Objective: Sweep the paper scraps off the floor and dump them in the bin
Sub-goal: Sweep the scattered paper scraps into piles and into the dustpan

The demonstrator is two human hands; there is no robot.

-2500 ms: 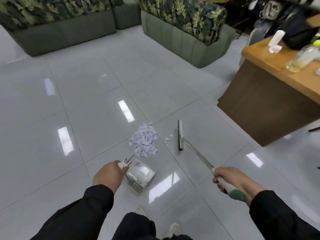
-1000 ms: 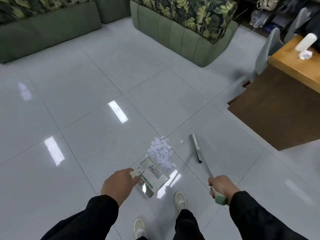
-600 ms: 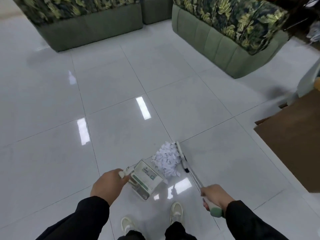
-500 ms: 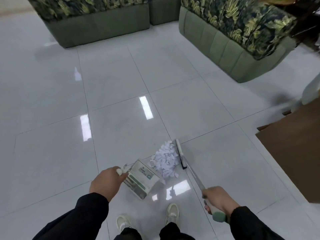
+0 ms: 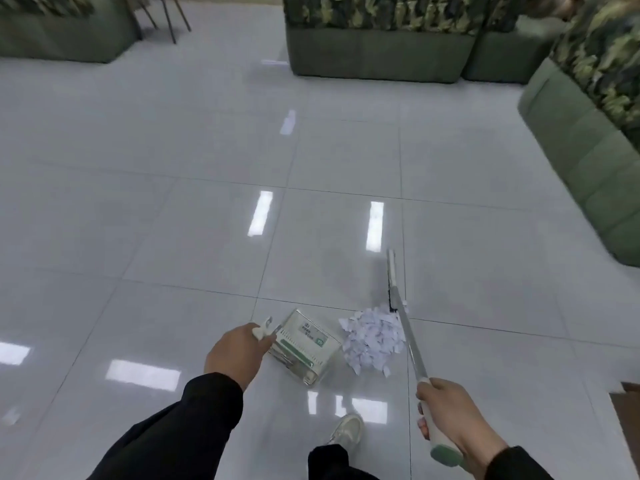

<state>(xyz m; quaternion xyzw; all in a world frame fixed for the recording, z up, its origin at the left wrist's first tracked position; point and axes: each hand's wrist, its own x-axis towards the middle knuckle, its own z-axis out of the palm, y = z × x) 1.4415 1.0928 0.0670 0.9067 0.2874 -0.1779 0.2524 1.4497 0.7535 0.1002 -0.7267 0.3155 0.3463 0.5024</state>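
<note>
A heap of pale paper scraps (image 5: 374, 336) lies on the glossy tiled floor just ahead of my feet. My left hand (image 5: 235, 353) grips the white handle of a shiny metal dustpan (image 5: 304, 346), which rests on the floor with its mouth toward the heap. My right hand (image 5: 450, 414) holds the white and green grip of a thin broom (image 5: 394, 285). Its narrow head lies on the floor along the heap's right side, touching the scraps. No bin is in view.
Green padded sofas with leaf-print cushions stand at the back (image 5: 377, 39) and along the right (image 5: 588, 133). Another sofa (image 5: 59, 36) and chair legs (image 5: 169, 15) are at the back left. A brown desk corner (image 5: 628, 403) shows at the right edge. My shoe (image 5: 348, 429) is below the dustpan.
The view has swung left, so the desk has nearly left the frame. The broom head stays against the heap's right side, and the dustpan stays close to its left.
</note>
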